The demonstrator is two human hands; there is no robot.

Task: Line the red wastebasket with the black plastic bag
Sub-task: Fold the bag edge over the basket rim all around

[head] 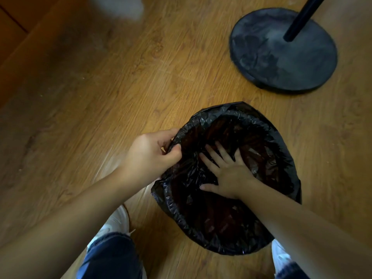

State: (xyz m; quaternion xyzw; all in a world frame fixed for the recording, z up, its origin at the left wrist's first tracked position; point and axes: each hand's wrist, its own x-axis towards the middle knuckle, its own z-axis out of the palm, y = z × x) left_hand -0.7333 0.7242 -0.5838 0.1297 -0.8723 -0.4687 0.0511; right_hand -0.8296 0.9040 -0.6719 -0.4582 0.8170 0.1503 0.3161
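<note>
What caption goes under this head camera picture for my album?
Left hand pinches the crinkly black plastic bag at the wastebasket's rim while the right hand presses the bag down inside.

The floor (120,93) is brown wood with long lines in it. A round dark base (281,55) sits flat on the floor at the top right. It looks dusty and gray in spots. A thin black pole (302,15) stands up from the base. Two white shoes (116,224) rest on the floor at the bottom. Blue jeans (112,256) cover the legs above them.
</note>
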